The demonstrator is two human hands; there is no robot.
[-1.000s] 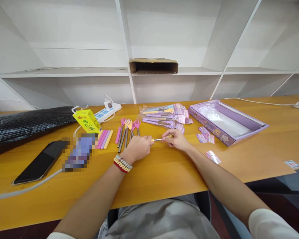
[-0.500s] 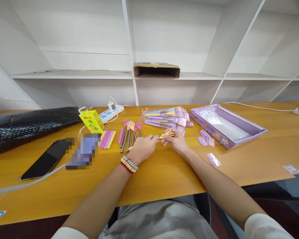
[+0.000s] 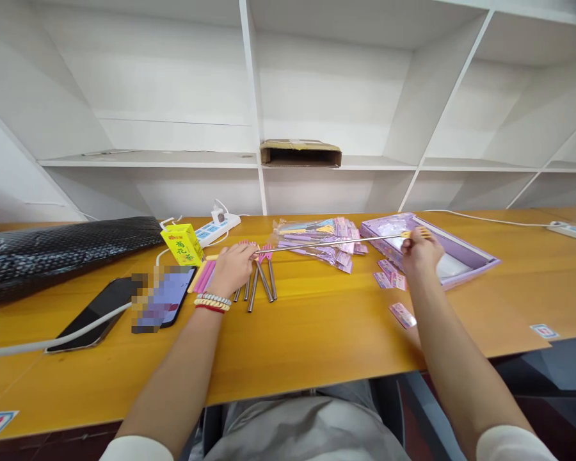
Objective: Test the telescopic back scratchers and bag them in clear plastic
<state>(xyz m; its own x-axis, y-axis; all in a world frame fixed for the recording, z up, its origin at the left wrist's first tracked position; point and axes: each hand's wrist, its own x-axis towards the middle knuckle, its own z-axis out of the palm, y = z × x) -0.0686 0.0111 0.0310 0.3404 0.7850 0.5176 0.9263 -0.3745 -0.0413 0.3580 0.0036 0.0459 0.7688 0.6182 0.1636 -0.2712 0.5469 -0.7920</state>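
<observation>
A thin metal telescopic rod (image 3: 326, 243) stretches nearly level between my hands. Its left end is in the closed fingers of my left hand (image 3: 234, 266), which hides the grip there. My right hand (image 3: 420, 250) is closed around the yellow claw-shaped head (image 3: 425, 234) at the other end. Below and beside my left hand lie several metal rods (image 3: 253, 289) with pink claw heads, partly covered by it. Pink, purple and yellow tubes (image 3: 204, 276) lie to its left. Behind the stretched rod are bagged scratchers (image 3: 312, 229) with purple cards.
An open purple box (image 3: 480, 257) sits behind my right hand, small cards (image 3: 403, 315) in front of it. At left are a yellow drink carton (image 3: 182, 244), two phones (image 3: 89, 320), a power strip (image 3: 221, 227), a white cable and a black package (image 3: 67, 253).
My hands have moved apart, left hand leftward and right hand rightward, and the rod between them is now drawn out long. The camera view has shifted slightly.
</observation>
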